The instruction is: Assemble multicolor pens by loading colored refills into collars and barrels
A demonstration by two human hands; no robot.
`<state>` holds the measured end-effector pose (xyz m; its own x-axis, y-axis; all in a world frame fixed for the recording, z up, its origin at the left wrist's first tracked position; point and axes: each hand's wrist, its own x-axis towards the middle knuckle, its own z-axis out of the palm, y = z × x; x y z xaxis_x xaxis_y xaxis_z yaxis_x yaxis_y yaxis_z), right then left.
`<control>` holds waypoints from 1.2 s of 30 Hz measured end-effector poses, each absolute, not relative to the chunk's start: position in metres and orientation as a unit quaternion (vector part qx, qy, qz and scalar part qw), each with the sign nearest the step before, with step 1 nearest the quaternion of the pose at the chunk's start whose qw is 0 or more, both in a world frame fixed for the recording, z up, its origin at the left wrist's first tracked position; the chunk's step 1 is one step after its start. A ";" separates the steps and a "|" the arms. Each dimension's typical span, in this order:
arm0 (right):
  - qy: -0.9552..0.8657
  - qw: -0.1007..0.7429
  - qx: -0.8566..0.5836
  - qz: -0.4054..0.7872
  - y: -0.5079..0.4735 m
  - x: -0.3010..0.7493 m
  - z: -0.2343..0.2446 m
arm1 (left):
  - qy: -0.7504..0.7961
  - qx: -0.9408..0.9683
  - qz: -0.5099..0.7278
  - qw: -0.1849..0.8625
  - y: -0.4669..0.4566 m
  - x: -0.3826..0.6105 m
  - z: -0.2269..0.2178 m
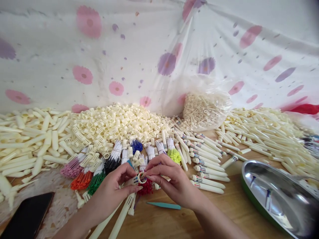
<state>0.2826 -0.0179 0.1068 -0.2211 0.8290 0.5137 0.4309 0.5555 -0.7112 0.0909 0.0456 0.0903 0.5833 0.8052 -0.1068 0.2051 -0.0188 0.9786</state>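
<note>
In front of me my left hand [113,187] is closed around a cream slotted multicolour pen barrel [141,179], its round open end facing right, with coloured bits showing in the slots. Thumb and fingers of my right hand [171,179] pinch together at that open end; whatever they hold is too small to make out. Just behind the hands lie bundles of white-stemmed refills with coloured ends, among them red [146,188], black [112,162], green [96,179] and yellow [174,155]. Beneath the left hand two long cream tubes [122,217] point toward me.
A pile of slotted collars [119,122] spreads behind the refills. Rows of pens [210,169] lie right of centre. A metal pan [281,199], a bag of small parts [206,109], cream tubes [269,132], a teal pointed tool [164,205] and a phone [28,215] surround the workspace.
</note>
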 end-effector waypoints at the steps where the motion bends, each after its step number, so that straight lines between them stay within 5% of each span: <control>1: -0.757 0.453 -0.420 0.212 -0.018 0.284 0.107 | 0.379 0.668 0.253 0.589 0.046 0.090 0.090; 9: -0.785 0.419 -0.429 0.152 -0.017 0.281 0.107 | 0.383 0.707 0.236 0.546 0.043 0.088 0.089; 21: -0.705 0.520 -0.475 0.084 -0.020 0.258 0.094 | 0.371 0.773 0.343 0.383 0.038 0.090 0.083; 27: -0.712 0.521 -0.463 0.091 -0.019 0.262 0.097 | 0.389 0.723 0.283 0.496 0.038 0.091 0.089; 36: -0.823 0.381 -0.394 0.150 -0.021 0.288 0.114 | 0.354 0.624 0.198 0.668 0.043 0.083 0.092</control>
<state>0.2885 -0.0205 0.1139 -0.3992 0.7632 0.5081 0.5351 0.6439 -0.5469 0.0831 0.0434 0.0919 0.6702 0.7069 -0.2259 0.1767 0.1436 0.9737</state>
